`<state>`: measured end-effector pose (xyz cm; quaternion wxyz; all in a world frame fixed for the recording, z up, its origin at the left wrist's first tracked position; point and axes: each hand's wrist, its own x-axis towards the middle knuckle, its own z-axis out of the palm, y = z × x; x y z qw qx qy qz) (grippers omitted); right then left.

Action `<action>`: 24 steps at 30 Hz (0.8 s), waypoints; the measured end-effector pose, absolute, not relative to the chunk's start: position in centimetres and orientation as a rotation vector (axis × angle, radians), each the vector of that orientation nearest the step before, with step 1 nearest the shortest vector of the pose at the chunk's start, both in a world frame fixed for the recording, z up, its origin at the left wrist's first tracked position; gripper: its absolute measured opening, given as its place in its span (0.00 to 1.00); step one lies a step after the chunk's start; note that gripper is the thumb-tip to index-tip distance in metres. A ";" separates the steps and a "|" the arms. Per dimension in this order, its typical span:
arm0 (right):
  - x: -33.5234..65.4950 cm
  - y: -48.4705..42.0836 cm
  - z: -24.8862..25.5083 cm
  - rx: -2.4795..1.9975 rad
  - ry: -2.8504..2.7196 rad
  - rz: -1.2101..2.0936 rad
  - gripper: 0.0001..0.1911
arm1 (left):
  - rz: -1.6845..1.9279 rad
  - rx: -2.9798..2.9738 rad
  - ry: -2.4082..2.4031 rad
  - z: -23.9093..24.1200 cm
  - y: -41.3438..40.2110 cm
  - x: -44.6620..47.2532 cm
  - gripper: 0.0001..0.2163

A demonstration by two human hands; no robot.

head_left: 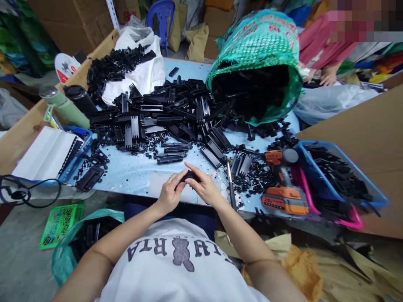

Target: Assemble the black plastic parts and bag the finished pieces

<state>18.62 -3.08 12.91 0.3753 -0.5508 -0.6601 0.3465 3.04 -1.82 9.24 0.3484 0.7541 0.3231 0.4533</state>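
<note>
Close to the table's front edge, my left hand (170, 191) and my right hand (203, 184) meet around a small black plastic part (188, 176). The fingers of both hands are closed on it and cover most of its shape. Just beyond lie several long black plastic pieces (171, 158) side by side. Behind them spreads a large heap of black plastic parts (176, 105), some with comb-like ends. Right of my right hand lies a screwdriver with a black handle (232, 195), near loose small black pieces and screws (255, 176).
An orange cordless drill (285, 193) lies at the right beside a blue basket (343, 167) of black parts. A green woven sack (255, 54) gapes toward me. At left stand a green bottle (67, 107) and papers (44, 153). Another person's hands (327, 76) are at the far right.
</note>
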 end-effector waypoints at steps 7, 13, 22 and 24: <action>18.0 -3.8 13.2 -1.366 -1.807 0.694 0.24 | 1.340 1.785 1.052 8.8 -2.3 3.7 0.18; 16.0 -3.9 12.5 -1.252 -1.714 0.425 0.27 | 1.555 1.761 1.090 10.8 -0.7 4.2 0.16; 16.1 -3.6 11.1 -1.185 -1.653 0.270 0.28 | 1.498 1.997 0.842 11.4 1.6 3.5 0.14; 15.8 -3.4 10.7 -1.216 -1.614 0.282 0.27 | 1.563 1.947 0.901 10.8 1.4 4.1 0.15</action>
